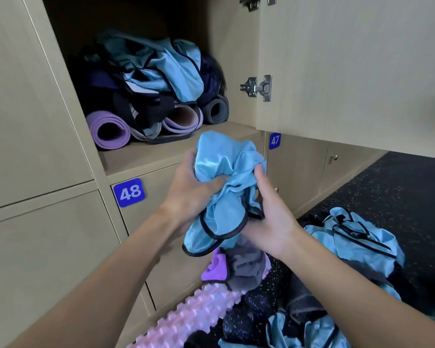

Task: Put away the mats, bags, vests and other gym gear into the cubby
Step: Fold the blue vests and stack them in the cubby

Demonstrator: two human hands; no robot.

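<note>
A blue square label point(129, 192) on the beige locker door reads "48"; a smaller blue label point(274, 141) to its right reads "47". My left hand point(194, 194) and right hand point(271, 217) both grip a crumpled shiny light-blue vest with black trim point(226, 197), held in front of the open wooden cubby point(148, 156). A rolled lilac mat point(108, 131) lies inside, under heaped fabric. Below, a pink spiked foam roller point(194, 320) and more blue vests point(357, 237) lie on the black speckled rubber floor point(399, 192).
</note>
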